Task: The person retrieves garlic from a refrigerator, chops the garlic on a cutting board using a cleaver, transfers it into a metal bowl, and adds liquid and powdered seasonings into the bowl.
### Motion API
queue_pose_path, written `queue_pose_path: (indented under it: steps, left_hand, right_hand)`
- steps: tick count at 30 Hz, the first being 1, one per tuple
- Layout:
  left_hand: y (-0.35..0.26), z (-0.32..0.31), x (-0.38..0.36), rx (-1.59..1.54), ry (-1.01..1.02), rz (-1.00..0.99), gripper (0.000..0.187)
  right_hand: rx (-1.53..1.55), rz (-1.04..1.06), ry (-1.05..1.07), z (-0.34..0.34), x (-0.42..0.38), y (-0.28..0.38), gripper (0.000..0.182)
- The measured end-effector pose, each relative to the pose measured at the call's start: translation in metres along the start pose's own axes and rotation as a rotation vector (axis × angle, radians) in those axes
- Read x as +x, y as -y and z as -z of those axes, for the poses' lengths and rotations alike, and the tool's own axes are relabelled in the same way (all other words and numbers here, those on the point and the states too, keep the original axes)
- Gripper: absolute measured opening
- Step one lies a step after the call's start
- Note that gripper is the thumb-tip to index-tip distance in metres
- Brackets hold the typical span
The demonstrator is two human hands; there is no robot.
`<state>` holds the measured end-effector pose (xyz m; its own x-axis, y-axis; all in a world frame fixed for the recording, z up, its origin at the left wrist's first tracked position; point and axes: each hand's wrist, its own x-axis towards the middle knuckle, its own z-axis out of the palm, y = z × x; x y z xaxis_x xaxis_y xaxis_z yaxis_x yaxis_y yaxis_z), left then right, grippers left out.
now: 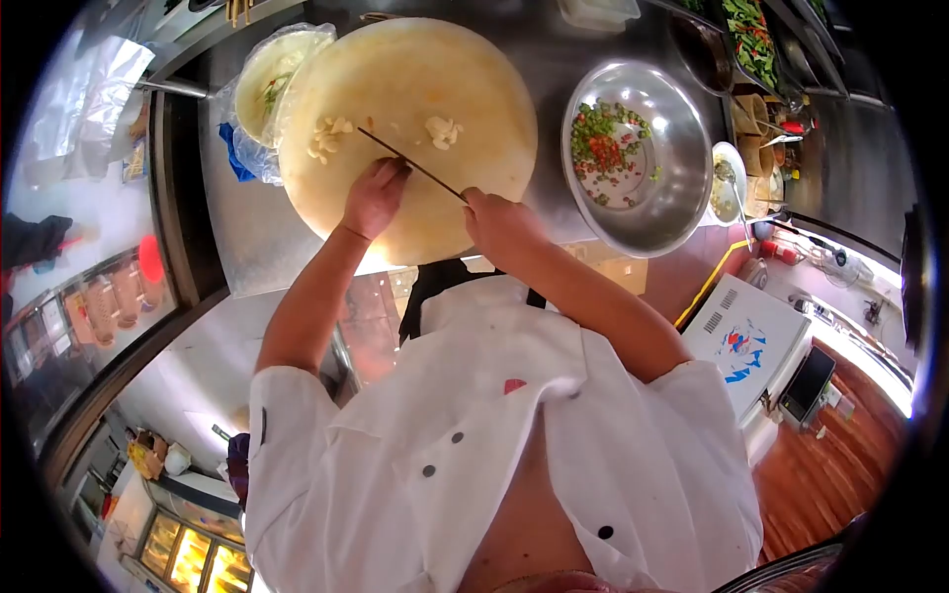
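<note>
A round pale chopping board (474,79) lies on the metal counter. My right hand (504,227) is closed around the handle of a knife (410,162), whose thin blade slants up and left across the board. Close beside the blade, my left hand (378,196) has its fingers curled together; whatever is under them is hidden. Whitish pieces that look like garlic form one small pile (329,138) left of the blade tip. Another whitish clump (443,130) sits to the right of the blade, apart from both hands.
Right of the board stands a metal bowl (677,203) with chopped green and red pieces. Beyond it is a small white bowl (727,158) with a spoon. A plastic-wrapped container (255,94) touches the board's left side. A clear tub (599,12) sits at the back.
</note>
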<state>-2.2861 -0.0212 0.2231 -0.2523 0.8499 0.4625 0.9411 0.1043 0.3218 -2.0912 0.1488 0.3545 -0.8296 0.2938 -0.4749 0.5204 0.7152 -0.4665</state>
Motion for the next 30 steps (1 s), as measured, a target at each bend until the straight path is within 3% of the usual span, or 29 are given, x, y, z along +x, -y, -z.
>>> queue_pose_path:
  steps: [9, 30]
  left_hand:
    - [-0.003, 0.001, 0.002, -0.025, -0.001, 0.048, 0.021]
    - [-0.008, 0.009, 0.0, -0.07, -0.014, 0.074, 0.025]
  right_hand:
    - [0.022, 0.067, -0.101, -0.008, -0.005, -0.004, 0.022]
    - [0.082, 0.036, -0.083, -0.025, 0.009, -0.009, 0.022]
